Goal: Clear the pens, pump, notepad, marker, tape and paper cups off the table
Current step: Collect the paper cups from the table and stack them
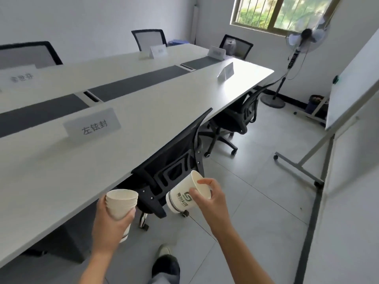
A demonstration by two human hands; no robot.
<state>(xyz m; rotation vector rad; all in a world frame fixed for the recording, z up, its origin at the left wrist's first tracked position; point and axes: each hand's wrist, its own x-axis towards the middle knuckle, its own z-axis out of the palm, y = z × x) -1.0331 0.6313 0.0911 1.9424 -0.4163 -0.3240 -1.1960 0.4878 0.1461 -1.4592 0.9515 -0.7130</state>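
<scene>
My left hand (111,224) grips a stack of several nested white paper cups (121,202), held upright just off the table's near edge. My right hand (211,198) holds a single white paper cup (181,198) with a green and grey logo, pinched at the rim and tilted with its mouth up and to the right, above the floor beside a chair. The long white table (143,111) carries only name cards; no pens, pump, notepad, marker or tape are visible on it.
Black mesh chairs (176,160) are tucked under the near edge, one right by my hands. Name cards (93,125) stand on the table. A whiteboard on a wheeled stand (348,89), a floor fan (303,39) and a bin (314,103) occupy the right side.
</scene>
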